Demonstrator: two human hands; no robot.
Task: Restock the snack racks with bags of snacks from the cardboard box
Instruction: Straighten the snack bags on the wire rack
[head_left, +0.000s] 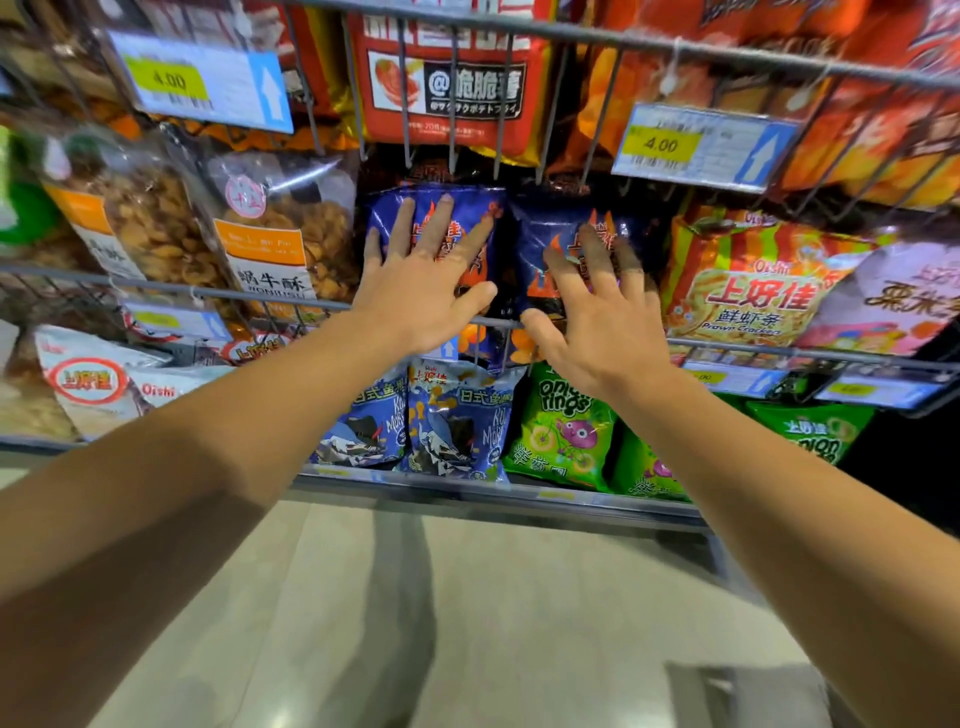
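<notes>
Both forearms reached toward the middle wire rack (779, 353), where the left hand (421, 291) and right hand (592, 317) pressed flat, fingers spread, on two dark blue snack bags (441, 202); even pushing should seat them upright behind its front wire.

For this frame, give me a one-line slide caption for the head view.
Left hand and right hand press flat on two dark blue snack bags in the wire rack.

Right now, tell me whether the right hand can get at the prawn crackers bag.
Probably yes. The right hand lies open on a dark blue bag, and the prawn crackers bag stands beside it in the same rack, nothing between them.
</notes>
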